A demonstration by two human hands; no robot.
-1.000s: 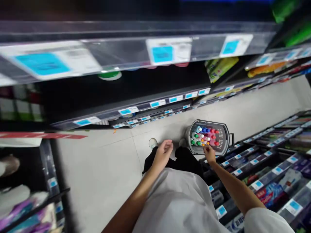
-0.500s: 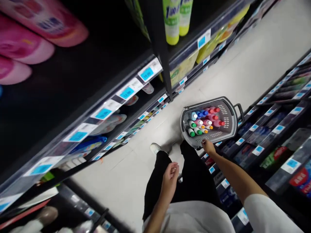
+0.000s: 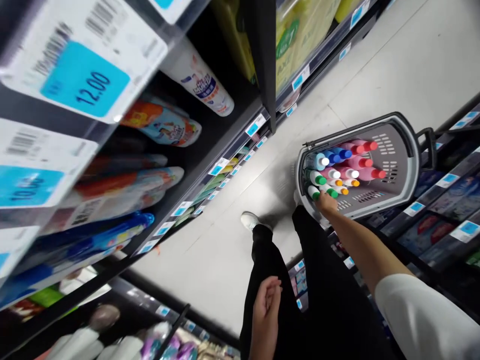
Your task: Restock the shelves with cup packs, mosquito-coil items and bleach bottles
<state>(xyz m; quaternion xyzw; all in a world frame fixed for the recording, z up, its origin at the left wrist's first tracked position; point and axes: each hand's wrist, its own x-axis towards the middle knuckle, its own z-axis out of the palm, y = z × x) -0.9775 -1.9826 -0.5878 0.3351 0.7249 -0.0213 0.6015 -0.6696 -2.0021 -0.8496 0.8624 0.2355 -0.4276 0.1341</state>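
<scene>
My right hand (image 3: 327,202) reaches down and is closed on the near rim of a grey shopping basket (image 3: 401,135), carrying it above the floor. Inside lie several bottles with coloured caps (image 3: 339,172): green, orange, blue, white and red. My left hand (image 3: 265,310) hangs by my black trousers with its fingers loosely curled and nothing in them. One white shoe (image 3: 250,220) shows on the pale tiled floor.
Black store shelving (image 3: 225,135) stands close on the left, with tubes, pouches, a white bottle and blue price tags (image 3: 84,87). Lower shelves (image 3: 446,200) with boxed goods line the right. A narrow pale tiled aisle (image 3: 393,65) runs ahead between them.
The basket has swung closer and further right in view, with my right hand still on it. My left hand has dropped lower beside my leg. The left shelving now looms much nearer.
</scene>
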